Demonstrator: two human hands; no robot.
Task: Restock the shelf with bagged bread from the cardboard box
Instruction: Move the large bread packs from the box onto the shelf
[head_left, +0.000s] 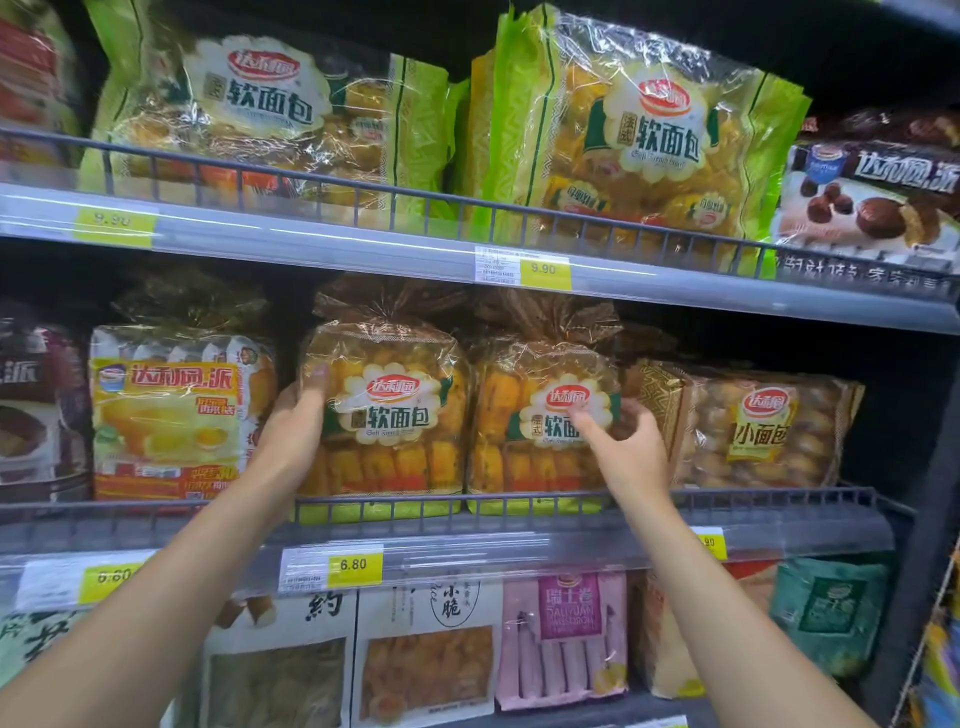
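On the middle shelf (467, 540) of a shop gondola, behind a low wire rail (519, 501), stand two brown-topped bags of soft French bread side by side, touching; the left bread bag (387, 410) is held by the left hand (298, 415), its grip closed round the bag's left edge with the thumb on the front film; the right bread bag (540, 415) meets the right hand (621, 436), fingers spread loosely, fingertips on its label, nothing clasped; larger green bags (623, 130) of the same bread fill the shelf above; a yellow 6.80 price tag (354, 564) sits below the left bag
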